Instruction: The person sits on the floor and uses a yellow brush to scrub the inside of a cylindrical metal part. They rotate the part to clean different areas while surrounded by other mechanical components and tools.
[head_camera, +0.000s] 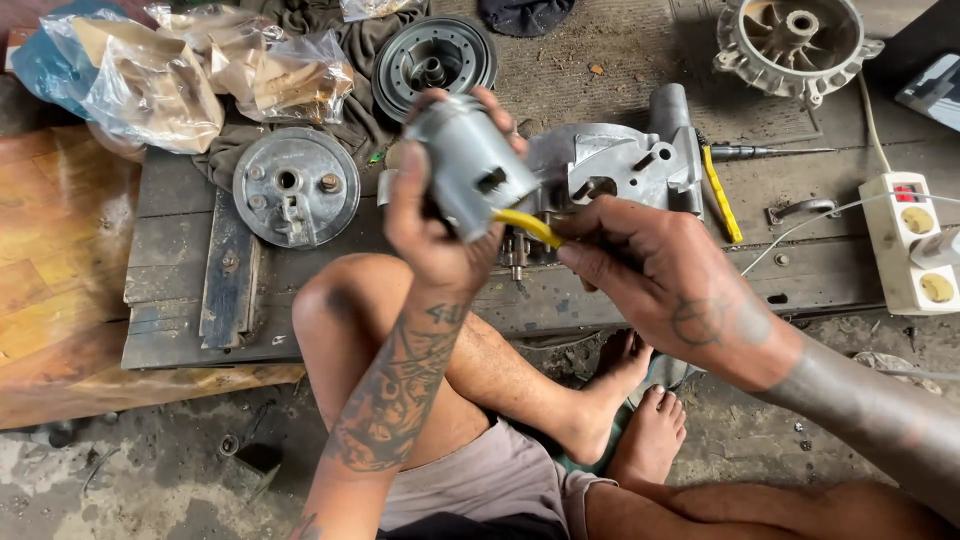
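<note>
The left hand (435, 215) is raised over the dark tabletop (170, 300), its fingers (500, 110) clenched round a grey metal piston (468, 165), which is tilted with its closed crown up and to the left and its open skirt down and to the right; a round pin hole shows in its side. The right hand (655, 265) sits just to the right and slightly lower, fingers pinched on a yellow-handled tool (527, 226) whose end touches the piston's lower edge; how the tip meets the metal is hidden by the hands. Directly behind both hands, lying on the tabletop, is a grey cast engine case (620, 160). To its left rests a round metal plate (296, 186), and further back a dark ribbed disc (434, 58) lies on a cloth (350, 120). Crumpled plastic bags (180, 70) with cardboard inside sit at the top left. At the top right is a finned round housing (795, 40). A yellow-handled screwdriver (722, 190) lies just right of the case, and a white power strip (905, 240) sits at the right edge with a cable plugged in. Below the hands the person's bare knee (350, 300) and feet (640, 400) show over a stained concrete floor (130, 480).
</note>
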